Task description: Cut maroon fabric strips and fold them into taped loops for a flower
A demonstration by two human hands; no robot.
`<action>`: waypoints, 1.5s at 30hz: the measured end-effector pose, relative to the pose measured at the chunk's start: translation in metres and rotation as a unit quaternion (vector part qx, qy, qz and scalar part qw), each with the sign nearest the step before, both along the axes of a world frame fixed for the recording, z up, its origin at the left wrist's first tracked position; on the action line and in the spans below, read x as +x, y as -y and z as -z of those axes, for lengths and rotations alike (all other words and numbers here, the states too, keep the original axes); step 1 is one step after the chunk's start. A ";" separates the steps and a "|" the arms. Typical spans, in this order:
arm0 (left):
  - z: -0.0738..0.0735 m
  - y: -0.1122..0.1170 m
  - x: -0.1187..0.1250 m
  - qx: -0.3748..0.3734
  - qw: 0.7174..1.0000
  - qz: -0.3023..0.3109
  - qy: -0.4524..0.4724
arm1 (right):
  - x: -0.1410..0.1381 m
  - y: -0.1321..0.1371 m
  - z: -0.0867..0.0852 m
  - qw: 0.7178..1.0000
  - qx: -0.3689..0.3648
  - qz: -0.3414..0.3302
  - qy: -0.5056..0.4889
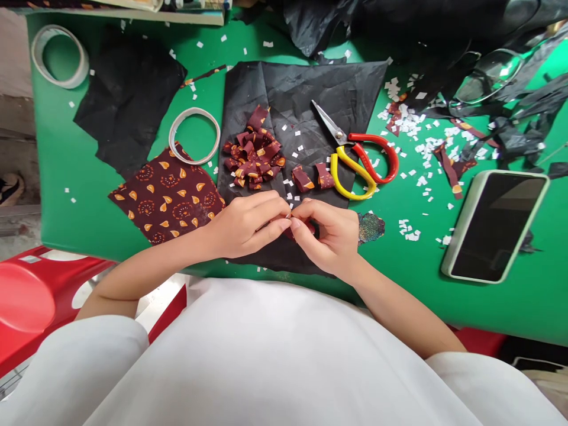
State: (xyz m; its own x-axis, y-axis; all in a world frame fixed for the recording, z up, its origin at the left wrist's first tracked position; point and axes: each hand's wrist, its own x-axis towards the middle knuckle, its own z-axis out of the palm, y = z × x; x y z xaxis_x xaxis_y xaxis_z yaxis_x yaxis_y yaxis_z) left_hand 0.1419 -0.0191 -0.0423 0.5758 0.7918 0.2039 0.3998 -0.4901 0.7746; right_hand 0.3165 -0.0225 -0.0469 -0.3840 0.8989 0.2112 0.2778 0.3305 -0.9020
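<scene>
My left hand (248,222) and my right hand (331,234) meet fingertip to fingertip over a black sheet (306,118). Both are pinched closed on something tiny and pale that the fingers mostly hide. A bit of maroon patterned strip shows behind my right thumb. Just beyond my hands, a cluster of maroon and orange looped strips (255,157) sits on the sheet. Two separate loops lie to its right, one a maroon loop (303,177), the other a similar loop (325,176). Scissors (341,137) with one red and one yellow handle rest partly open beside them.
A maroon patterned piece (171,198) lies left, under a tape roll (176,121). Another tape roll (39,44) and a black piece (128,89) are farther left. White scraps (410,121), glasses (490,77) and a phone (494,228) lie right on the green table (399,284).
</scene>
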 end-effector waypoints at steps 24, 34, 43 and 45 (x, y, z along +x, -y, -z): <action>0.005 -0.001 0.001 0.070 0.994 -0.044 -0.069 | -0.001 0.002 -0.004 0.962 -0.213 0.039 -0.166; 0.012 0.003 0.002 0.223 0.966 -0.022 -0.126 | -0.004 -0.002 -0.001 0.922 -0.292 0.088 -0.240; 0.009 0.002 0.000 0.267 0.962 0.025 -0.047 | -0.004 -0.005 0.000 0.930 -0.273 0.094 -0.227; 0.007 0.002 -0.001 0.265 0.963 0.034 -0.028 | -0.004 -0.005 0.001 0.935 -0.266 0.094 -0.216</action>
State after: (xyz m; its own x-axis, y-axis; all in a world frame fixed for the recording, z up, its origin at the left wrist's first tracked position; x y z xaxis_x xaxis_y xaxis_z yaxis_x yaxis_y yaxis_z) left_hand 0.1411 -0.0210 -0.0498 0.6444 0.5454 0.5360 0.3868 -0.8371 0.3868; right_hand 0.3125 -0.0178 -0.0481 -0.1908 0.9639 -0.1856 -0.1426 -0.2143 -0.9663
